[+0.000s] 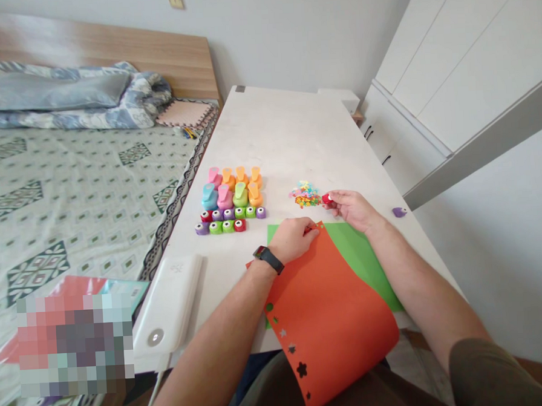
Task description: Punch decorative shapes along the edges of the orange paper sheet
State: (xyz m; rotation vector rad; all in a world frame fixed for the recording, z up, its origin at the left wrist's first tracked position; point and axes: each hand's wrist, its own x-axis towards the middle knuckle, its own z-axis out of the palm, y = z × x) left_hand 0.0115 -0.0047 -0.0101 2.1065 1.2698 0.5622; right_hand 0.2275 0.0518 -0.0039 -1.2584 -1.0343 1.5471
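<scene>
An orange sheet of paper (pixel 331 309) curls down over the table's front edge, with flower, star and round holes along its left side. Pinching its far corner is my left hand (pixel 295 238), which wears a dark watch on the wrist. My right hand (pixel 348 208) holds a small red craft punch (pixel 327 199) in its fingertips, just right of a heap of colourful paper cutouts (pixel 304 195). Beneath the orange sheet lies a green sheet of paper (pixel 365 258), partly covered.
Small craft punches (pixel 228 226) and larger lever punches (pixel 240 195) stand in rows at left. A purple punch (pixel 399 212) sits near the right edge. A white lamp-like device (pixel 176 299) lies front left, beside the bed (pixel 87 164). White cabinets (pixel 463 47) stand at right.
</scene>
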